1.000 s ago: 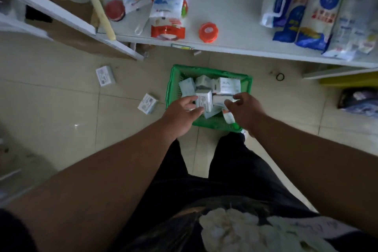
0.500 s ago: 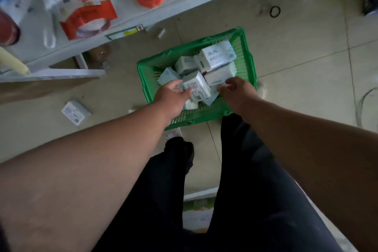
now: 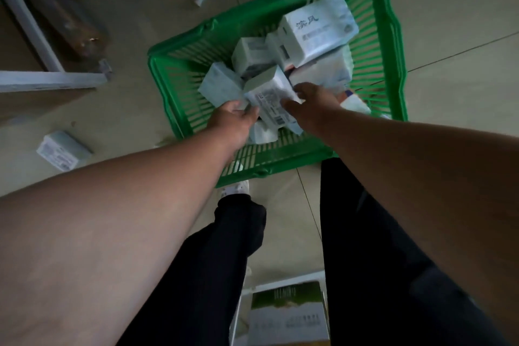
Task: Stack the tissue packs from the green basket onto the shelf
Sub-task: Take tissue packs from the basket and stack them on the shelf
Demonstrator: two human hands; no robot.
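Tiled floor (image 3: 463, 3), dimly lit, viewed from above; the green basket (image 3: 179, 87) stands on it just ahead of the person's feet. Several tissue packs lie jumbled inside; one stray pack (image 3: 63, 150) lies on the floor well apart, to the left. The step in hand appears to be the pick-up. Both arms reach straight down into the basket. The left hand (image 3: 234, 122) and right hand (image 3: 311, 105) flank one tissue pack (image 3: 271, 95), fingers curled at its two ends, each grip apparently grasping it. The next move calls for a firm two-sided hold, then a lift clear of the rim toward the shelf, which lies out of view.
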